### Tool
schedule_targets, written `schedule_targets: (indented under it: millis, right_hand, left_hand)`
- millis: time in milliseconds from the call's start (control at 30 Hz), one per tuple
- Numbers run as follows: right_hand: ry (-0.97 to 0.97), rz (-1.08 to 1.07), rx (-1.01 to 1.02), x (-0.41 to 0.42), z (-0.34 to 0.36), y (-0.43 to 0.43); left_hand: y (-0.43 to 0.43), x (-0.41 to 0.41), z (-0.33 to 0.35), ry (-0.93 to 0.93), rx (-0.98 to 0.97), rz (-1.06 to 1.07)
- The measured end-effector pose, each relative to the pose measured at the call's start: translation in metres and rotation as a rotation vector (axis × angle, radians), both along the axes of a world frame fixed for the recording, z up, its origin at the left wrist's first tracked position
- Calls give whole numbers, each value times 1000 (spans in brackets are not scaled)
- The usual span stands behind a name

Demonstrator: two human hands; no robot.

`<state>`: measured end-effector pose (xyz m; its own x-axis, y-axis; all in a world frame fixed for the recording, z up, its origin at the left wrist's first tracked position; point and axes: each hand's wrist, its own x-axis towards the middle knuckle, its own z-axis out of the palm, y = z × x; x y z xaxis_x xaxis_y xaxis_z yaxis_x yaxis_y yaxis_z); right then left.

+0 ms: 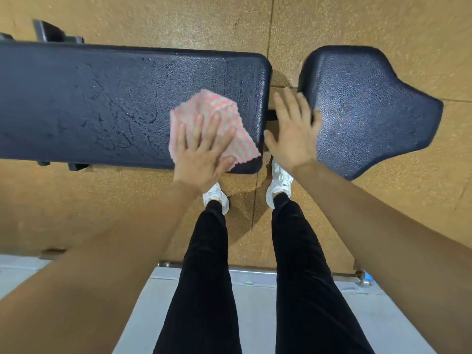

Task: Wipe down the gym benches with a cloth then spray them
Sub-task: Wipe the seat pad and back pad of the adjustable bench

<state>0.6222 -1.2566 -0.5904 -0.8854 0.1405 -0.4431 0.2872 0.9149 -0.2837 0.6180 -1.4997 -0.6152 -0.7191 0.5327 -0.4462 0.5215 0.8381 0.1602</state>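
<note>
**Fig. 1. Both hands laid flat at the gap between two bench pads, seen from above**

Nearest the camera, two legs in black trousers (204, 277) are seen above a pale grey surface (255, 315) edged by a metal rail (342, 277). White shoes (279, 182) are planted on the speckled tan floor (357, 21), close against the bench. Both bare forearms are stretched forward.

The left hand (201, 159) is laid palm down on a pink-and-white striped cloth (217, 116). Its fingers (196, 129) are held straight and slightly fanned, and the thumb is spread out to the right along the cloth's near edge. Nothing is gripped; the cloth is pressed flat beneath the palm. The cloth is spread on the right-hand end of the long dark back pad (102, 98), near its front corner. Streaks and a beaded sheen are visible on the pad's surface.

The right hand (293, 129) is also kept flat, with its fingers (291, 100) straight and close together and nothing held. Its outer edge is rested on the rounded left rim of the separate seat pad (370, 106). The thumb is extended over the gap toward the back pad.

Beyond the back pad, part of the dark bench frame (51, 31) is visible on the floor.
</note>
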Motion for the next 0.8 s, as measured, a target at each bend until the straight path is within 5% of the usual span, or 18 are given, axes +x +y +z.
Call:
schedule_targets:
  millis: [167, 467, 800]
  right_hand:
    - [71, -197, -323, -15, 1, -43]
    - [57, 76, 18, -32, -19, -69]
    - [-40, 44, 30, -36, -9, -73]
  left_hand:
    - [-34, -73, -6, 80, 8, 49]
    - [-51, -151, -7, 117, 9, 156]
    - [-87, -61, -3, -7, 35, 63]
